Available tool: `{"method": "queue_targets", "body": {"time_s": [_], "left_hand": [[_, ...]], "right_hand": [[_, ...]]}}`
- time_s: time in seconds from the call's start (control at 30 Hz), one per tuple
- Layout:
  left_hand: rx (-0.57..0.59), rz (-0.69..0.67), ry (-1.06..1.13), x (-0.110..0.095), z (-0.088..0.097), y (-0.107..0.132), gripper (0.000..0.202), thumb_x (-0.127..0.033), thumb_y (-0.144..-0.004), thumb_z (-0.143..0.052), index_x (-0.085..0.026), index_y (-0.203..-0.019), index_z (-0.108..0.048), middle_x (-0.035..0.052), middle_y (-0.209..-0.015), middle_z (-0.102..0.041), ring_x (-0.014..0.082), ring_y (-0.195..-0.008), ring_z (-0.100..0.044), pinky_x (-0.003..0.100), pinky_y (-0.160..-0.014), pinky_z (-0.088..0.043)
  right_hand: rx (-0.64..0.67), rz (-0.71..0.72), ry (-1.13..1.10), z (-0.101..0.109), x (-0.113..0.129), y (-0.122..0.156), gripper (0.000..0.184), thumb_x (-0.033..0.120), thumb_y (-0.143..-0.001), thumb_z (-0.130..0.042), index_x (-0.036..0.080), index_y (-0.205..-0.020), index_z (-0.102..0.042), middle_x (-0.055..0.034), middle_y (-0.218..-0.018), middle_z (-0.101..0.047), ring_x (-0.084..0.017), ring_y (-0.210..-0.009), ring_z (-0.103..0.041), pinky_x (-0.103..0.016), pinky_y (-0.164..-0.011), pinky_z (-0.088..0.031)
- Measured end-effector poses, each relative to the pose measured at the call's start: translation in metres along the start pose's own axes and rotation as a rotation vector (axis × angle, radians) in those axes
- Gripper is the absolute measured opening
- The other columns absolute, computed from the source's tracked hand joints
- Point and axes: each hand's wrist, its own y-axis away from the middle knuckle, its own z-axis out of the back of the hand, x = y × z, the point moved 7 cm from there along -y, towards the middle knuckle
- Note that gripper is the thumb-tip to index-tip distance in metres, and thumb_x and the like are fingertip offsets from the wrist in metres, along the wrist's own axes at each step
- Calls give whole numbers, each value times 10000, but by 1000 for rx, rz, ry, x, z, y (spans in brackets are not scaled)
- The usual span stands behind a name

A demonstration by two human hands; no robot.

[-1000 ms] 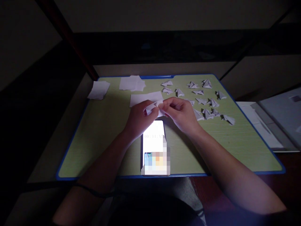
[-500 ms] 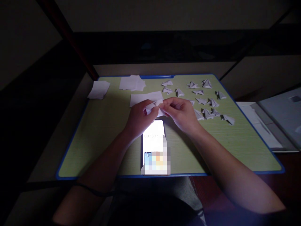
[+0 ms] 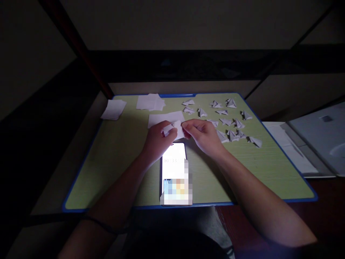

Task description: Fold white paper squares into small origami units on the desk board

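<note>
A small piece of folded white paper point(image 3: 180, 133) is held above the green table, just beyond the lit phone point(image 3: 174, 169). My left hand point(image 3: 157, 141) is closed on its left part, with the thumb lying across the front. At the right edge of the same paper, my right hand point(image 3: 204, 135) pinches with thumb and forefinger. A flat sheet of white paper point(image 3: 159, 119) lies right behind my hands. To the right, several folded paper shapes point(image 3: 231, 135) are spread out, the nearest partly hidden behind my right hand.
The green table point(image 3: 113, 162) has a blue rim. One white paper stack point(image 3: 114, 109) overlaps its left edge, and another paper stack point(image 3: 150, 102) lies at the back. Beyond the right edge, an open white box point(image 3: 302, 154) sits lower down. A dark wall stands behind.
My right fingers have shifted to the paper's right edge, uncovering more of its face. The whole scene sits slightly lower and further left in view.
</note>
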Motion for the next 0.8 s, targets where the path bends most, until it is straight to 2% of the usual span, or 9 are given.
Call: {"method": "queue_targets", "body": {"time_s": [0.1,0.27,0.57,0.8], "left_hand": [[2,37,32,1,0,-1,110,-190,-785,-564,-181,-676,-577,-32,-541,-564,106,-450,-562,193,-399,-418],[18,29,20,0,-2,0,124,-195,-775,-568,-183,-652,-555,-38,-520,-554,104,-446,-558,185,-393,-410],[53,-27,70,-2,-3,1,137,-239,-794,-594,-182,-674,-562,-23,-542,-571,94,-466,-559,182,-402,-425],[23,-23,75,0,-1,0,124,-244,-790,-586,-181,-683,-592,-18,-547,-581,103,-444,-567,193,-377,-428]], "right_hand": [[16,-13,-3,-1,2,0,251,365,-851,-650,159,-708,-664,2,-611,-580,-120,-582,-496,-285,-581,-366],[-18,-23,-20,0,-2,0,181,303,-796,-694,157,-704,-640,25,-585,-559,-100,-540,-458,-271,-536,-321],[-52,-3,-21,2,1,0,190,326,-777,-711,153,-718,-659,23,-580,-560,-93,-531,-456,-267,-518,-314],[-35,17,-16,2,3,1,191,324,-777,-712,146,-722,-669,21,-584,-565,-94,-536,-463,-266,-518,-316]]}}
